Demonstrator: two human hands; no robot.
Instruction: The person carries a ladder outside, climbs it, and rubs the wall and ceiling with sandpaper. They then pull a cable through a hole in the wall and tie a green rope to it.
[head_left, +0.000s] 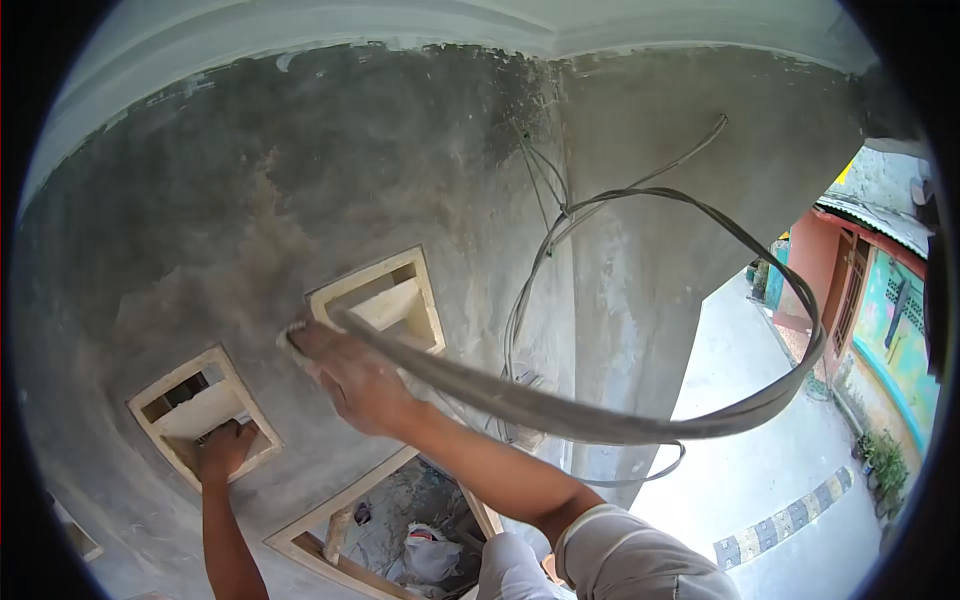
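Note:
My right hand (355, 380) is against the grey plastered wall (210, 240), between two small vent openings. Its fingers are closed over a pale flat piece (288, 343), blurred and mostly covered, so I cannot make out its kind. Lower left, my left hand (228, 450) reaches into the left vent frame (270, 440), its fingers curled over the inner edge and partly hidden. Just above my right hand is the right vent frame (432, 310), with a slanted pale slat inside. A loop of grey cable (560, 412) hangs in front of my right forearm.
The cable comes out of the wall near the corner, by thin wires (540, 180). Below is a larger framed opening (330, 500) with a white sack (430, 555) beyond it. At right, far below, lie a pale street, a striped speed bump (785, 520), plants and a painted house.

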